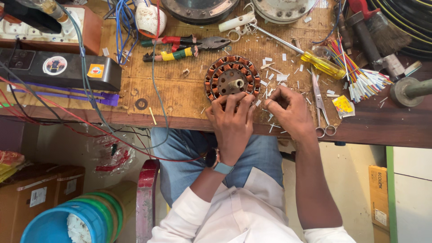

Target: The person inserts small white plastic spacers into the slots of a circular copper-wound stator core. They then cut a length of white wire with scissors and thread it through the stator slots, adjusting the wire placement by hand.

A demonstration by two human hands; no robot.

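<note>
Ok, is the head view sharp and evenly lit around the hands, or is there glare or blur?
Head view: even, soft light, no hard glare; left hand, right hand and the copper-wound stator look sharp; the screwdriver handle shows a small highlight; edges bend slightly, as with a wide lens; under the bench is dimmer.

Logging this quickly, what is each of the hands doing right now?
Left hand: fingers curled on the near edge of the round copper-wound stator.
Right hand: fingertips pinched together beside it; what they hold cannot be told.

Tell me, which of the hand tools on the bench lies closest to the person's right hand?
The scissors, lying just beside the right hand with their finger loops at the bench edge. The yellow-handled screwdriver and the pliers lie farther back.
</note>
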